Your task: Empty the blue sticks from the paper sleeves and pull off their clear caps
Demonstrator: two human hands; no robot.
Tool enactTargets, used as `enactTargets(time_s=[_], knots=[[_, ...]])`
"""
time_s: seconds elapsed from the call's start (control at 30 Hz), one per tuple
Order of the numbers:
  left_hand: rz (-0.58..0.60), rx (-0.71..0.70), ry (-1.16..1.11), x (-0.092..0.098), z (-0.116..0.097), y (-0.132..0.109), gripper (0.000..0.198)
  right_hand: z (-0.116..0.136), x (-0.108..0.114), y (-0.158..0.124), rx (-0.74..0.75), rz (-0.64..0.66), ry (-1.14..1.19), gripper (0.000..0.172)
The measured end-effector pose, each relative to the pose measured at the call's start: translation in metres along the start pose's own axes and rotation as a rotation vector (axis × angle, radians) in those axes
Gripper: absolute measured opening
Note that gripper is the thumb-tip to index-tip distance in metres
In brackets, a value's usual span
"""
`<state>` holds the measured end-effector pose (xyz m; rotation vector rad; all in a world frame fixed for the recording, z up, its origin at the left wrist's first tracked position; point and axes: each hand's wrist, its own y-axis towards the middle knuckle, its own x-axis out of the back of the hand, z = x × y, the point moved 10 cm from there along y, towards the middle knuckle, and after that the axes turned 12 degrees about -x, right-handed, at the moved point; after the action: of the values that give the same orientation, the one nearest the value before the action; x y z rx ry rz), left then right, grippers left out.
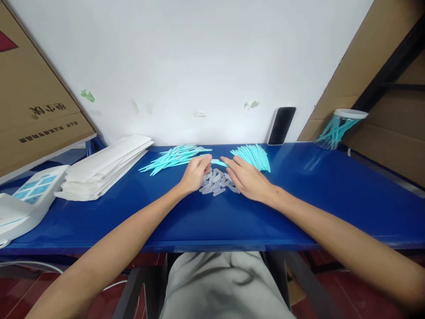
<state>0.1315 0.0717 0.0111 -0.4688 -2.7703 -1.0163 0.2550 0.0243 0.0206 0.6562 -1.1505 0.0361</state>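
Between my two hands, a teal stick lies crosswise above a small heap of clear plastic pieces. My left hand is closed on the stick's left end. The fingers of my right hand are pressed together at its right end, partly covering it. A loose pile of teal sticks lies behind my left hand. More teal sticks in a fanned row lie just behind my right hand.
On the blue table, a stack of white envelopes and a white device are at the left. A black phone leans on the wall. A lidded jar of teal sticks stands at the right, near cardboard.
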Motion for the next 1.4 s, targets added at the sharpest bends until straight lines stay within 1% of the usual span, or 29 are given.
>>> enactTargets(time_s=[0.1, 0.17, 0.23, 0.3, 0.33, 0.37, 0.43, 0.53, 0.6, 0.67, 0.7, 0.8, 0.9, 1.03, 1.13, 1.23, 1.4], knots=[[-0.052, 0.083, -0.079, 0.004, 0.013, 0.002, 0.045, 0.001, -0.003, 0.0, 0.015, 0.022, 0.04, 0.051], [-0.105, 0.116, -0.097, 0.011, 0.02, 0.005, 0.043, -0.001, -0.004, 0.001, 0.014, 0.022, 0.049, 0.051], [-0.208, 0.126, -0.053, 0.028, 0.025, 0.006, 0.041, -0.009, -0.005, 0.003, -0.015, 0.021, 0.031, 0.049], [-0.303, 0.085, 0.089, 0.051, 0.022, 0.007, 0.04, -0.028, -0.005, 0.006, -0.083, 0.018, 0.016, 0.049], [-0.308, 0.052, 0.192, 0.059, 0.018, 0.007, 0.041, -0.041, -0.004, 0.009, -0.126, 0.013, 0.015, 0.049], [-0.27, 0.02, 0.298, 0.063, 0.015, 0.008, 0.041, -0.056, -0.002, 0.011, -0.17, -0.001, 0.016, 0.049], [-0.099, -0.012, 0.453, 0.058, 0.014, 0.011, 0.042, -0.084, 0.005, 0.016, -0.255, -0.047, 0.019, 0.048], [0.172, 0.0, 0.572, 0.038, 0.023, 0.008, 0.043, -0.117, 0.013, 0.022, -0.36, -0.088, -0.023, 0.04], [0.311, -0.006, 0.672, 0.026, 0.028, 0.006, 0.047, -0.126, 0.017, 0.024, -0.404, -0.094, -0.063, 0.035], [0.386, -0.013, 0.773, 0.02, 0.032, 0.006, 0.048, -0.126, 0.019, 0.024, -0.43, -0.099, -0.075, 0.034], [0.388, -0.013, 0.811, 0.021, 0.033, 0.006, 0.048, -0.125, 0.019, 0.023, -0.44, -0.093, -0.07, 0.036], [0.329, 0.003, 0.853, 0.032, 0.034, 0.01, 0.047, -0.119, 0.014, 0.022, -0.461, -0.041, -0.05, 0.044], [0.281, 0.045, 0.803, 0.043, 0.038, 0.012, 0.046, -0.115, 0.01, 0.022, -0.438, -0.003, -0.066, 0.049], [0.222, 0.075, 0.774, 0.055, 0.043, 0.012, 0.045, -0.119, 0.006, 0.023, -0.398, 0.011, -0.12, 0.048], [0.173, 0.103, 0.807, 0.065, 0.046, 0.013, 0.047, -0.117, 0.002, 0.025, -0.325, 0.034, -0.15, 0.046], [0.152, 0.13, 0.845, 0.072, 0.048, 0.013, 0.049, -0.113, -0.002, 0.026, -0.257, 0.048, -0.188, 0.046], [0.109, 0.19, 0.922, 0.081, 0.05, 0.011, 0.046, -0.116, -0.007, 0.025, -0.274, 0.079, -0.202, 0.048]])
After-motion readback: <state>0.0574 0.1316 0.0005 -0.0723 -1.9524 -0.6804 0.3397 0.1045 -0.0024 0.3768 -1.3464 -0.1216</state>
